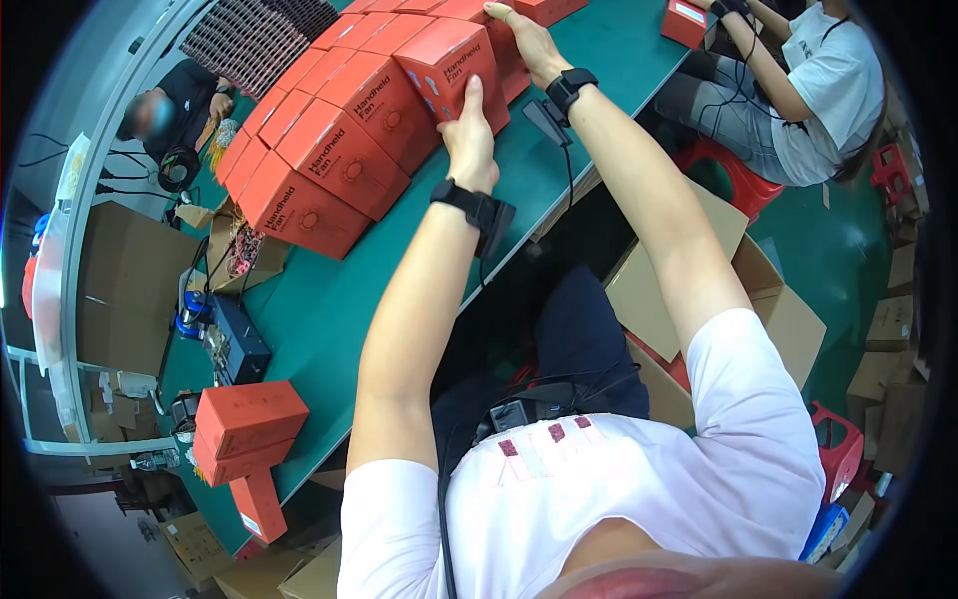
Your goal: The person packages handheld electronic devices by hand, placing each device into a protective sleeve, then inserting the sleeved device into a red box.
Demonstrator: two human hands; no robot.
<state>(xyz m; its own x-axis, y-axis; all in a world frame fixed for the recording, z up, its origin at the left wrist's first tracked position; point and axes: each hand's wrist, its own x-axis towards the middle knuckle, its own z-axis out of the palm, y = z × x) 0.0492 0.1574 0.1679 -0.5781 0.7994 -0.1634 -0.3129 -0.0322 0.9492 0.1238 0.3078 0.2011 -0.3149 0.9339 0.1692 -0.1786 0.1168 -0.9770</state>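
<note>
A large block of red-orange cardboard boxes with dark printing (334, 165) is set out in rows across the upper centre of the frame, on a long green tabletop (309, 324); its far rows are cut off by the upper edge. The nearest tilted red-orange box (449, 65) is touched by the left hand (469, 145), whose thumb is laid up along the printed face. The other left fingers are mostly hidden, so whether the box is gripped or only pressed cannot be told. By the right hand (531, 45), the end of the block is reached at the top of the frame; the thumb side is seen, but the remaining fingers are concealed, and their closure cannot be made out.

At lower left, a small pile of plain-looking red-orange boxes (249, 419) is stacked near the table edge. Above it, a dark blue box-shaped device (238, 339) is partly covered by clutter too small to identify. An open brown cardboard carton (768, 299) is partly hidden behind the right forearm. At upper right, a seated person in a white shirt (836, 85) is cut off by the frame.
</note>
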